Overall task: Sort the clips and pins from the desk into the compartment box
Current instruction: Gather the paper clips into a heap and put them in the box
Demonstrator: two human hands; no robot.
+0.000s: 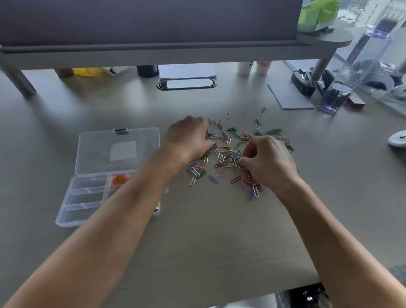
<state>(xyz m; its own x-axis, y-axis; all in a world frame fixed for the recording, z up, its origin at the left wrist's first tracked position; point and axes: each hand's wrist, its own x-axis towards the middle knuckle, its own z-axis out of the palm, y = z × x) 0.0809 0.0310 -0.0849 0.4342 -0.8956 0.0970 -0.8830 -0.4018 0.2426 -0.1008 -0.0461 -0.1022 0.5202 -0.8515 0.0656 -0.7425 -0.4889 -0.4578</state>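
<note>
A pile of coloured paper clips (pixel 229 152) lies spread on the desk in the middle of the view. My left hand (pixel 188 139) rests on the pile's left edge, fingers curled down into the clips. My right hand (pixel 266 160) sits over the pile's right side, thumb and fingers pinched on clips at its centre. To the left stands the clear compartment box (pixel 85 195) with its lid (pixel 119 151) open and flat behind it. An orange heap (pixel 119 179) fills one compartment. My left forearm covers the box's right part.
A monitor shelf (pixel 155 50) spans the back of the desk. A clear water bottle (pixel 352 73) and a grey notepad (pixel 289 97) stand back right. A white game controller (pixel 402 140) lies at the right edge. The desk's front edge runs near my right elbow.
</note>
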